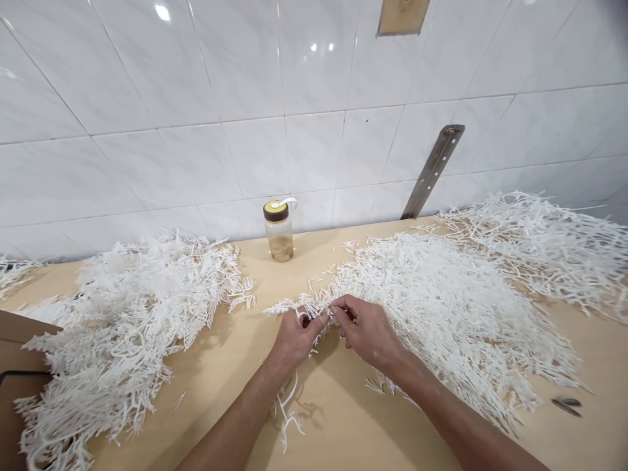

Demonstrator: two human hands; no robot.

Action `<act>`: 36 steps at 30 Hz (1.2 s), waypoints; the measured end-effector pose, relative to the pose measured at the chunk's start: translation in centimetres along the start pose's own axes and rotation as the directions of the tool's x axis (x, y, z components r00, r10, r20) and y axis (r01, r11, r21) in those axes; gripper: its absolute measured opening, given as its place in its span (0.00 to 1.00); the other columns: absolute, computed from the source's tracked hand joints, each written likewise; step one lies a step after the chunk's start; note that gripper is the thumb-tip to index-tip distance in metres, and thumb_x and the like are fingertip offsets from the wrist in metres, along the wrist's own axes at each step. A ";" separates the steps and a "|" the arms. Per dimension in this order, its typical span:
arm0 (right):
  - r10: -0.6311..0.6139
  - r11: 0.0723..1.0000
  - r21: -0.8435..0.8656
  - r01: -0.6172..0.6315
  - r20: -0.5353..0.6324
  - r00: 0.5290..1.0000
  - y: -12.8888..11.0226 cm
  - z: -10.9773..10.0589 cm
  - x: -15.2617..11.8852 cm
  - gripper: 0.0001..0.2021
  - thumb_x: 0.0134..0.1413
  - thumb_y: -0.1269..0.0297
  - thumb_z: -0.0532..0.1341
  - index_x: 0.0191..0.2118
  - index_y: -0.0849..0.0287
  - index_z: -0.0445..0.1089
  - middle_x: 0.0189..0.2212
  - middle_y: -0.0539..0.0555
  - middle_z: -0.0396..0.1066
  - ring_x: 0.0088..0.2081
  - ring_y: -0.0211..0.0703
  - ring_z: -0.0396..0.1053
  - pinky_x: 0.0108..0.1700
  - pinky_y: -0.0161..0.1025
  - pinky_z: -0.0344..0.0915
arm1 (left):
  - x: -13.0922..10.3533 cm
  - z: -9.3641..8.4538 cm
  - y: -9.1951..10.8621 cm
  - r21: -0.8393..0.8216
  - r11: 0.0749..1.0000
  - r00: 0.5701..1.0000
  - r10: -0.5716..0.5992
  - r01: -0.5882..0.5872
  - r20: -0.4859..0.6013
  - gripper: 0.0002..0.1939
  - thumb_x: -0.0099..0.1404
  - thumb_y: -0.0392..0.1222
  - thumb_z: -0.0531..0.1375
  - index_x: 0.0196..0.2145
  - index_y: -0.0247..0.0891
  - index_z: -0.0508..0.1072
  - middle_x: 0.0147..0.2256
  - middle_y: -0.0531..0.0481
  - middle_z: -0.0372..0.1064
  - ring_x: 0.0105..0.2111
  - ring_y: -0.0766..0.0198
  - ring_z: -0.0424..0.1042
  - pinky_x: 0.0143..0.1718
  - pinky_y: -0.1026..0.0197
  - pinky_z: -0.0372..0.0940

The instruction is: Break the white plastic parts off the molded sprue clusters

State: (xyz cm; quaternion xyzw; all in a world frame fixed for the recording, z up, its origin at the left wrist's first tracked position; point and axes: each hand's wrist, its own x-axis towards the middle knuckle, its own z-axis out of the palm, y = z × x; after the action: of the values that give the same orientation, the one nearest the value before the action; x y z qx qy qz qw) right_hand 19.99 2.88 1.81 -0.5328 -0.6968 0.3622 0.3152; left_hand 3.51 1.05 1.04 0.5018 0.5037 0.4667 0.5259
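Head-cam log, as I read it remotely. Item 1: white branched plastic sprig (pixel 280 306), qty 1, centre of wood-effect tabletop (pixel 343 412), just in front of L edge of the big R pile (pixel 441 294); long axis approx. L–R, forked tip pointing L past the L hand (pixel 295 335), other end running twd the R hand (pixel 366 329). Key relation: sprig lies at fingertips, crosswise to both forearms; L hand nearer the tip, R hand nearer the pile end, fingertips of both almost meeting. Grip, L: thumb & fingers closed on sprig. Grip, R: thumb & index pinched tog. beside L thumb; what's betw. them I can't tell, too small. Item 2: loose white twig (pixel 287 415), qty 1, below L wrist, near L forearm. Item 3: L pile (pixel 147 294) of similar white sprigs, well apart from the hands. Item 4: looser heap (pixel 554 245) of longer strands, far R, behind R pile. Misc.: clear bottle (pixel 279 235) w/ dark & yellow cap, upright nr wall; perforated metal bracket (pixel 432 171), tilted, at wall; small dark slivers (pixel 566 405), qty approx. 2, R side.
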 end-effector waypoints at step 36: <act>0.039 0.968 0.243 -0.059 0.088 0.995 0.2 0.3 0.2 0.11 0.56 0.59 0.57 0.41 0.57 0.72 0.28 0.48 0.72 0.17 0.34 0.67 0.23 0.34 0.68 | -0.3 0.2 0.0 -0.273 0.951 0.990 -0.139 0.143 0.032 0.27 0.50 0.63 0.68 0.23 0.35 0.66 0.20 0.55 0.56 0.21 0.71 0.52 0.23 0.65 0.48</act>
State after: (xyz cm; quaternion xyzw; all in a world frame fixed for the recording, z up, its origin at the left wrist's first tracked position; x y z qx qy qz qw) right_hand 19.78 3.08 1.50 -0.4913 -0.6457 0.4750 0.3408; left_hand 3.70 0.72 1.03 0.3897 0.4653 0.4902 0.6256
